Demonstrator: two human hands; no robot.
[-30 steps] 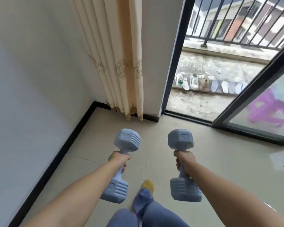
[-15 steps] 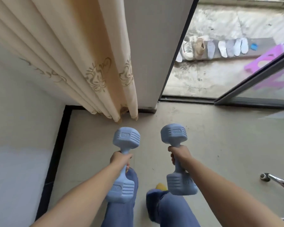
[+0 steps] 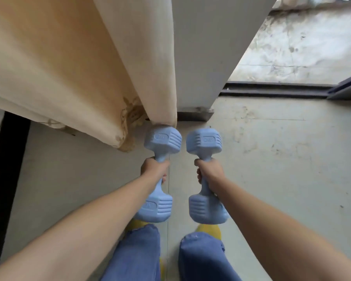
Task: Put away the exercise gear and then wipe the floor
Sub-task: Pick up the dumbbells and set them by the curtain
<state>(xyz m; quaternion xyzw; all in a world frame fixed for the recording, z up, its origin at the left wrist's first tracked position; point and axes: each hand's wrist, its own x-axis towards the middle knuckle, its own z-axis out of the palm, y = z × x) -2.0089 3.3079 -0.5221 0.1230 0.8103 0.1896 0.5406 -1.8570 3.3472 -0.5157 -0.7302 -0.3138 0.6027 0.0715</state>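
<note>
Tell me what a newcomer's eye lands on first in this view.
Two pale blue dumbbells at the centre: the left hand grips the left dumbbell by its handle, the right hand grips the right dumbbell, both held side by side above the floor. Next comes the cream curtain filling the upper left, its hem just over the left dumbbell's far head. Bottom centre, blue jeans and yellow footwear show.

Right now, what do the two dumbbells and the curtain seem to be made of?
Left dumbbell and right dumbbell: likely matte blue plastic or vinyl coating, judging by moulded ridges and a dull sheen. Curtain: cream woven fabric, hanging in soft folds.
</note>
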